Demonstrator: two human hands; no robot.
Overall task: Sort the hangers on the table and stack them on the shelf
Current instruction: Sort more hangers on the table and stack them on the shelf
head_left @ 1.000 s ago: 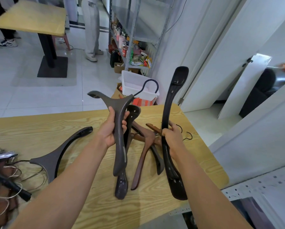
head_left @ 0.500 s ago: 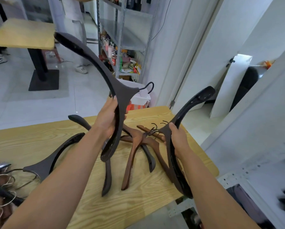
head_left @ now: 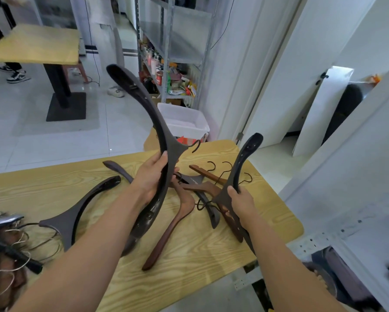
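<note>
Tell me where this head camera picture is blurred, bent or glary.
Head view: centre sharp, including the dark hanger in the left hand; the wire hanger pile at its lower left edge is smeared; the white door on the right leans and bows, wide-angle distortion; a glint lies on the hanger's lower arm.

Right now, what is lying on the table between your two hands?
In the head view, a pile of brown wooden hangers lies crossed on the table between the left hand and the right hand, with one dark hanger mixed in.
</note>
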